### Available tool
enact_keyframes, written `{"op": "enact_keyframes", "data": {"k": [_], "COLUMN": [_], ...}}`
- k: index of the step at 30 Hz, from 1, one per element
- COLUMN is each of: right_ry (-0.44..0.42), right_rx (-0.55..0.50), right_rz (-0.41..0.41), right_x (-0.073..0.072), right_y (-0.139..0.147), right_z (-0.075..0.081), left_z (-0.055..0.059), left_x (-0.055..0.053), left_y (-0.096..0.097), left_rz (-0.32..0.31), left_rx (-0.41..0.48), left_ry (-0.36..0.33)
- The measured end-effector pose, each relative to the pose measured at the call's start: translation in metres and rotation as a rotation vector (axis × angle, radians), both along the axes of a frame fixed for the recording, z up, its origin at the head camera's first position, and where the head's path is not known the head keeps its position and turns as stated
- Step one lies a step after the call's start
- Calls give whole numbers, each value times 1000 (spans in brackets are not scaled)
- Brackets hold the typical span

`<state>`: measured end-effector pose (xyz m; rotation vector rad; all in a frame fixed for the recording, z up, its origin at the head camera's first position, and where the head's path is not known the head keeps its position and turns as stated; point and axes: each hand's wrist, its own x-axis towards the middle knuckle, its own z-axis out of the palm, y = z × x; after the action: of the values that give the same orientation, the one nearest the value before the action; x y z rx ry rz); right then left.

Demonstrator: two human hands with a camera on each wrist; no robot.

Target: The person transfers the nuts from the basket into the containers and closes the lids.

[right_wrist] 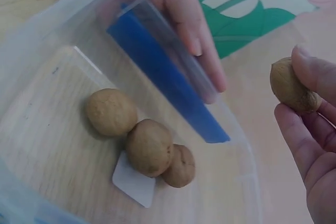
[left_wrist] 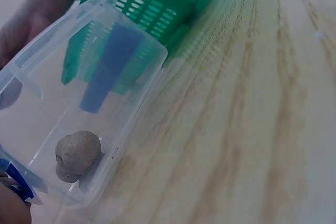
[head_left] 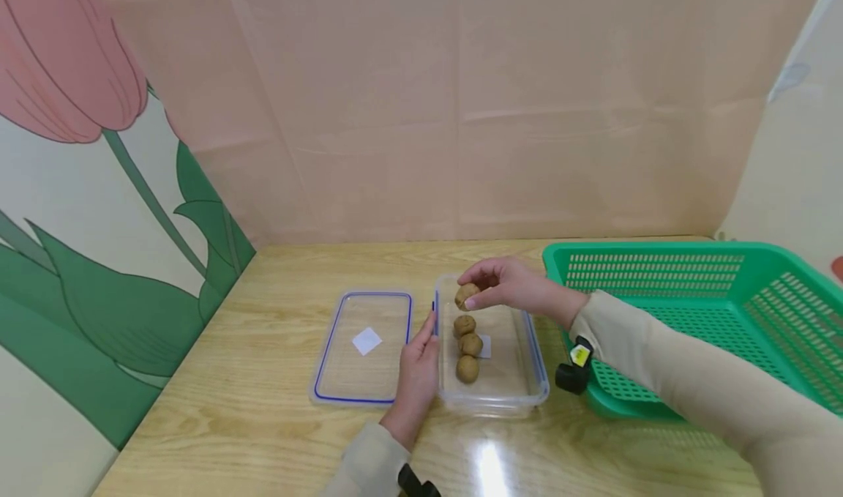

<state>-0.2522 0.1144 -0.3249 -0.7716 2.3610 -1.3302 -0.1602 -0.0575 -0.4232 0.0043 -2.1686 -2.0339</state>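
Walnuts, three of them, sit in a row toward the left side of a clear container, and I'm taking this from the left. First the lid, flat on the desk, its blue seal showing; only a narrow strip separates it from the container, so there's little room for sideways moves here. Into that gap comes the left hand, fingers straight along the container's left wall, and I'd keep that light brace so the box can't slide.

Now the far end: a fourth walnut, pinched between thumb and fingers of the right hand, seen over the container's far left part. Its height above the floor I can't tell. Best handling, I judge: lower it inside the far wall, then release softly, since round shells could roll and nudge the row. The container's right half offers more room than the left wall side. Further right, the green basket stands just beside the box, and the right sleeve crosses it, so I'd lift that forearm well over its rim.
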Motion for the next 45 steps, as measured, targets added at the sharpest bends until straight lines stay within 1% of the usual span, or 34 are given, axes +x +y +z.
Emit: {"op": "enact_keyframes", "data": {"k": [1,3,7,12,15,22,28,31,35,40,45], "right_ry": [-4,-26,-49,-52,-42,-94,-65,-47,-46,-62,-67], "right_rx": [3,0,45,162,220,270,305,333,354,327,301], "right_rz": [6,19,50,92,139,270,330,338,325,307,297], "right_x": [-1,-2,-5,-11,-13,-12,-10,-9,-8,-9,-11], "right_y": [-1,-4,-9,-16,-19,-28,-35,-38,-40,-41,-40], "right_z": [-2,-4,-9,-13,-16,-20,-27,-29,-31,-32,-31], "left_z": [-4,-3,-4,-3,-2,-1,-2,-3,-3,-5,-6], "left_x": [-2,-3,-4,-5,-5,-5,-5,-4,-2,-2,-2], "left_y": [0,0,-2,-2,-2,-3,-3,-3,-2,-3,-3], "left_rz": [0,-6,-22,-11,-4,-6,-14,-16,-11,3,9], "left_rx": [0,-2,-2,-9,-18,-16,6,16,16,0,5], "left_ry": [4,1,5,21,30,31,23,20,22,40,31]}}
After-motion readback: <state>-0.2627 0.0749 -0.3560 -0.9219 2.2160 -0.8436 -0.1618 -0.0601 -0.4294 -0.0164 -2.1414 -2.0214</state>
